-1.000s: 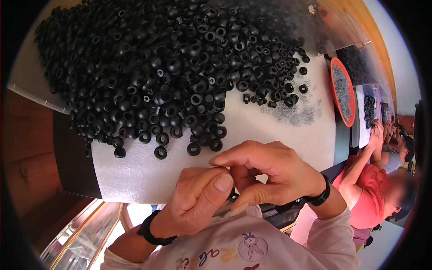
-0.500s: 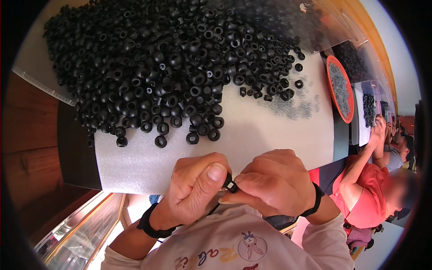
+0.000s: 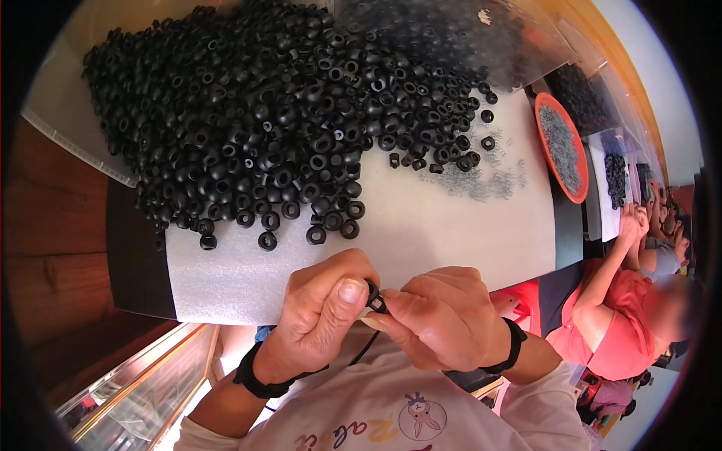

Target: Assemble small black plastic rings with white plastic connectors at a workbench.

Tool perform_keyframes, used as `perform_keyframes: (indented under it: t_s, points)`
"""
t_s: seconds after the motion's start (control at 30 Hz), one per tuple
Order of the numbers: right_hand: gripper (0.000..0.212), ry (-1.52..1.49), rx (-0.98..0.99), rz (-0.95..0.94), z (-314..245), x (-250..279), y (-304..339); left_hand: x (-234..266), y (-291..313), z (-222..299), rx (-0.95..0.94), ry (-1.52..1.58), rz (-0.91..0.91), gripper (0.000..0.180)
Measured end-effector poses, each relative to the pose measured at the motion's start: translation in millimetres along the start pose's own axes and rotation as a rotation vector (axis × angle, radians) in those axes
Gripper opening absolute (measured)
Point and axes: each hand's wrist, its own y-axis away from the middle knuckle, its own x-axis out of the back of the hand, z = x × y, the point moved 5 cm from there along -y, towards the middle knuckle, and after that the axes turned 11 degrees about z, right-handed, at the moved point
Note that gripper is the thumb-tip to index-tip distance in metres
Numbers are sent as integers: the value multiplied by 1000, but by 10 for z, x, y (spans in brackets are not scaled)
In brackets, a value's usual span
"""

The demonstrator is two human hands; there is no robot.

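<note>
My left hand (image 3: 320,312) is closed around a small black cord lock (image 3: 374,295), with the thumb on top. Most of the piece is hidden by the fingers; a pale opening shows in its exposed end. My right hand (image 3: 444,319) meets it from the right, thumb and finger pinched at that exposed end. Both hands are just past the near edge of the white foam sheet (image 3: 444,233). Beyond them a large heap of black cord lock pieces (image 3: 248,128), round with holes, covers the far left and middle of the sheet.
Small grey springs (image 3: 489,180) lie scattered right of the heap. An orange dish (image 3: 541,128) full of springs stands at the right. A clear plastic sheet (image 3: 519,45) leans over the back. On the right, a co-worker in a red shirt (image 3: 609,319) sits along the bench.
The view has shifted a little. My right hand has moved left and slightly down, closer to my left hand. The exposed end of the cord lock has tilted between the fingers.
</note>
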Motion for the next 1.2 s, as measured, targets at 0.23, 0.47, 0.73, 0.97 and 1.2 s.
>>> perform_keyframes:
  t_s: [0.23, 0.47, 0.73, 0.97, 1.2]
  points:
    - [35, -11, -44, 14, 28, -11, 27, -18, 4, -5, -56, 18, 28, 34]
    - [33, -54, -33, 0, 40, -4, 50, -15, -6, -5, -21, -23, -34, 33]
    - [36, -8, 2, 10, 21, 6, 81, -29, 11, 26, -83, -48, -24, 32]
    - [40, 37, 67, 13, -3, 38, 137, -50, 24, 37, -94, -41, -50, 33]
    - [41, 11, 51, 9, 10, 15, 144, -38, 27, 74, -79, -74, -65, 35]
